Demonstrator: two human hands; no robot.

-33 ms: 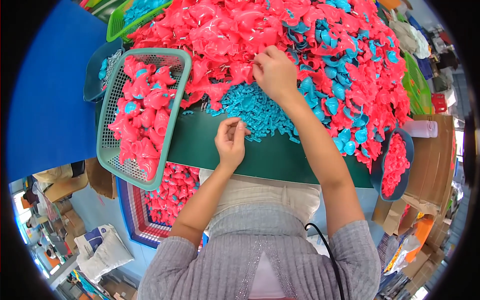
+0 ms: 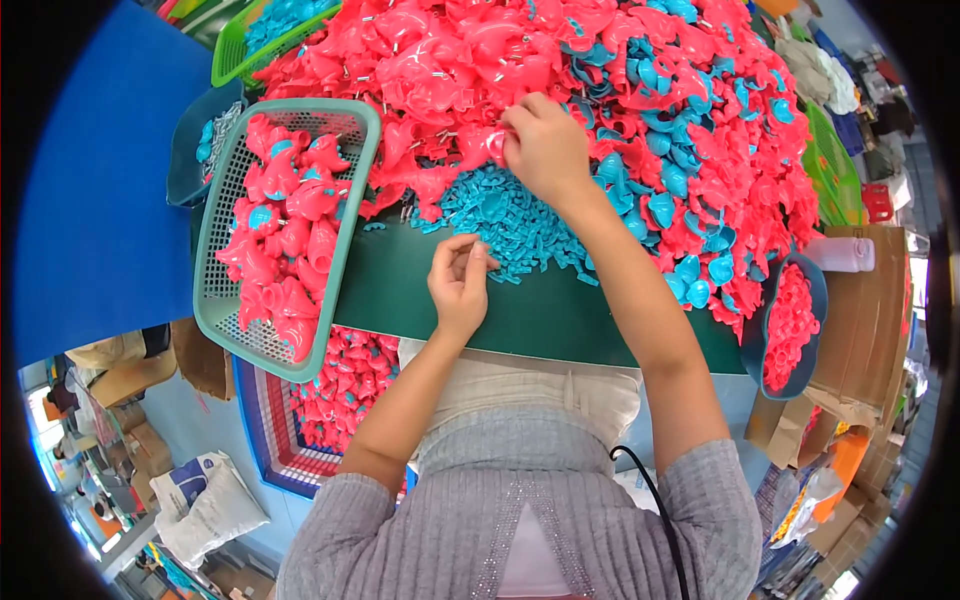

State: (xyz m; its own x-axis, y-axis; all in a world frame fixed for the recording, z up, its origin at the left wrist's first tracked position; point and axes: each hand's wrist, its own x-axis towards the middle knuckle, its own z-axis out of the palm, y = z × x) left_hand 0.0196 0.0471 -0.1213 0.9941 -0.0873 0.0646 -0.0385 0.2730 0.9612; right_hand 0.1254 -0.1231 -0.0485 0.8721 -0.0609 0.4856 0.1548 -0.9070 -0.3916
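"Right hand (image 2: 550,155)?"
"Fingertips at a pink shell (image 2: 478,147), just left of them; whether gripped, I cannot tell."
"Left hand (image 2: 459,288)?"
"Fingers curled, any grip hidden; small blue pieces (image 2: 505,222) lie just beyond them."

Sweater: the grey knit sweater (image 2: 440,540) is showing thin ridges going up and down.
Waist: a band of grey knit (image 2: 490,440) is going across the middle.
Sleeves: the left sleeve (image 2: 340,530) and right sleeve (image 2: 708,510) are matching the sweater and stopping high up, leaving the lower arms bare.
Sparkles: tiny shiny dots (image 2: 492,550) are running down both front edges, making an upside-down V.
Shirt: a pale shirt (image 2: 535,560) is peeking out between them.
Below the waist: cream cloth (image 2: 520,390) is bunching up in soft folds.
Cord: a thin black cord (image 2: 655,490) is curving down the right side.
Hands: the left hand (image 2: 460,287) and right hand (image 2: 550,152) are showing bare.
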